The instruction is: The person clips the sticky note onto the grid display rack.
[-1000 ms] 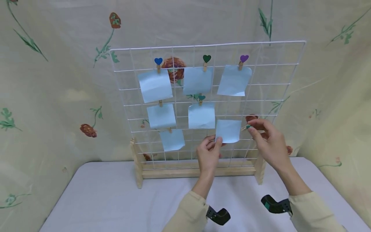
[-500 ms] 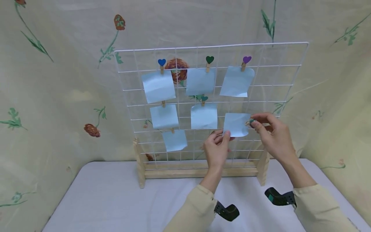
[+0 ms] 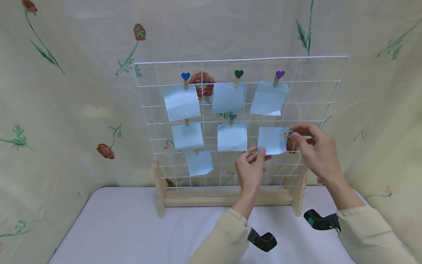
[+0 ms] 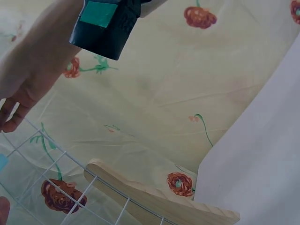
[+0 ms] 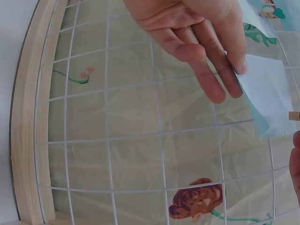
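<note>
My left hand pinches a light blue paper note by its lower left corner, thumb in front. The note overlaps the white wire grid, level with the middle row of hung notes. At the note's upper right edge, my right hand pinches a small wooden clothespin with a green heart on it. In the right wrist view the note hangs slightly bent, and the clothespin's wooden tip reaches its edge. Only a bit of the right fingers shows there.
Several blue notes hang from the grid on heart clothespins, such as the top right note under a purple heart clip. The grid stands in a wooden base on a white-covered table. A flowered curtain hangs behind.
Both hands have moved up and slightly right, bringing the note from below the middle row to its level. The clothespin has risen to the note's upper right edge.
</note>
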Tool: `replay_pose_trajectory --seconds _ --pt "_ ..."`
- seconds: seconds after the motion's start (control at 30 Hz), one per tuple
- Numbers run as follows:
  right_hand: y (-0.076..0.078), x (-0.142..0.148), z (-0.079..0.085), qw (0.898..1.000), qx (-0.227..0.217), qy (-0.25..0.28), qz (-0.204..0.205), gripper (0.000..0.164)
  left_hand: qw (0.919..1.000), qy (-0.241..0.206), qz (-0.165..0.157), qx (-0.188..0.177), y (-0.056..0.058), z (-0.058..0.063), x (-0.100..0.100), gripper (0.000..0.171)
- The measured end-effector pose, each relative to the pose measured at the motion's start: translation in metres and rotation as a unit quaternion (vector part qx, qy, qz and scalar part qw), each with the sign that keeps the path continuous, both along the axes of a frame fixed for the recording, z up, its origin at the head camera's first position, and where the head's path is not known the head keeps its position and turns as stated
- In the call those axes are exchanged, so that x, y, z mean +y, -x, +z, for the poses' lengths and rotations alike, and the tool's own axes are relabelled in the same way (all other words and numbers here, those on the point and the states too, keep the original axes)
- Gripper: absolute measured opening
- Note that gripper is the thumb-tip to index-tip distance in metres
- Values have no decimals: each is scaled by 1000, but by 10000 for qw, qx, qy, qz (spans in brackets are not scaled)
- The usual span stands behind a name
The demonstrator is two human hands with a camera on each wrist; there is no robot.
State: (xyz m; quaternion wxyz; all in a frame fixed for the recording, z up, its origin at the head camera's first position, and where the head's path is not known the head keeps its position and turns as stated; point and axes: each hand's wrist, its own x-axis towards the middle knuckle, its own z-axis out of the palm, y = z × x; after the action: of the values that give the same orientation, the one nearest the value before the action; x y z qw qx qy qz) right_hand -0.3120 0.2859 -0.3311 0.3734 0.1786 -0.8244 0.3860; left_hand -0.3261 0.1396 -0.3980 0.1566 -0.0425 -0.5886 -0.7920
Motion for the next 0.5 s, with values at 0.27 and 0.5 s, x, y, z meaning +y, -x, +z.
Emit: replay_pose_trajectory --seconds 0.27,0.5 --pt "-2 -3 5 9995 292 -113 -109 16 9999 -11 60 138 2 1 4 22" --pt "1 -10 11 9995 313 -79 -57 14 9995 -37 231 213 6 3 1 22"
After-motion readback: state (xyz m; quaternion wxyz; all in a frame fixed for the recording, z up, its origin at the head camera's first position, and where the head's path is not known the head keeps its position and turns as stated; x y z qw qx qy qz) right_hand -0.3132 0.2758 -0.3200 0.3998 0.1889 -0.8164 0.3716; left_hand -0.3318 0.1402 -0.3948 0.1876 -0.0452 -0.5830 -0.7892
